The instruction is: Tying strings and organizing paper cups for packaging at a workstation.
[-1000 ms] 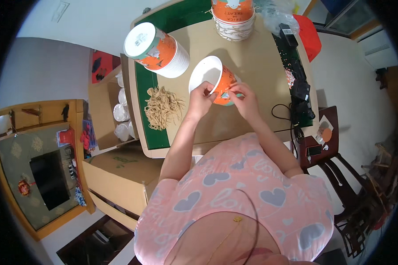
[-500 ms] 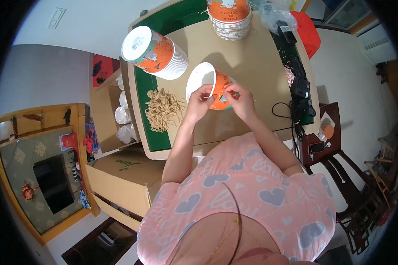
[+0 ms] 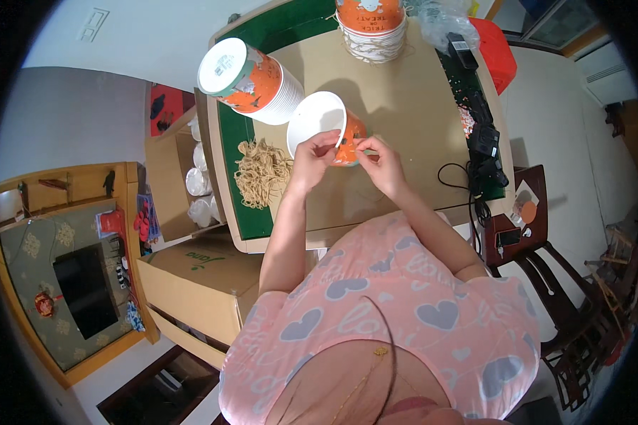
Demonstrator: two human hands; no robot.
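Observation:
An orange paper cup with a white inside (image 3: pixel 313 117) lies tipped over the brown board, its mouth facing left and up. My left hand (image 3: pixel 313 161) pinches the near part of its rim, thumb on one side and fingers on the other. Just off the cup's printed side, my right hand (image 3: pixel 381 167) is closed with thumb and fingertips together; whatever they hold is too small to make out. To the left lies a heap of tan strings (image 3: pixel 264 173). Beyond it leans a stack of nested orange paper cups (image 3: pixel 269 92).
Another cup stack (image 3: pixel 372 42), with strings around its rims, stands at the far edge. Black power adapters and cables (image 3: pixel 483 138) line the right side, near a clear plastic bag (image 3: pixel 439 27) and a red container (image 3: pixel 495 57). A cardboard box (image 3: pixel 198 283) sits left of me.
The cup has turned, its mouth swinging a little to the left. My right fingertips have drawn back from the cup's side; my left hand has shifted slightly left along with the rim.

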